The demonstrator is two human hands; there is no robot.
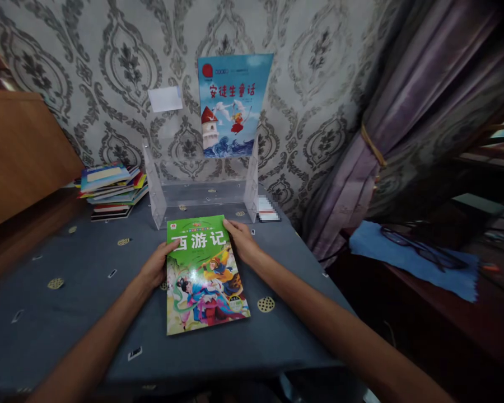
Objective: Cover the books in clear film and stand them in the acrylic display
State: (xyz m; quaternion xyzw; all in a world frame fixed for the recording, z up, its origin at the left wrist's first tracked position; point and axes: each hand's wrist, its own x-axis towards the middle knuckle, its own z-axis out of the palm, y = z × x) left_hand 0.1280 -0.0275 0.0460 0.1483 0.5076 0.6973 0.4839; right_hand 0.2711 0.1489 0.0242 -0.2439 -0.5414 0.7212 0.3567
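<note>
"Forearms (311,296) run off below; what's hidden?"

"Most fingers, behind the green book (205,280). Left hand (154,266) and right hand (242,239) close on its side edges, thumbs over the cover."

"Where's the book?"

"Over the blue-grey tablecloth (96,319); I can't tell whether they touch."

"Farther back?"

"Clear stand (157,196) with an upright blue book (231,103), a partly pixelated item (269,210) on its right, a book stack (112,190) on its left, then patterned wall (311,117)."
</note>
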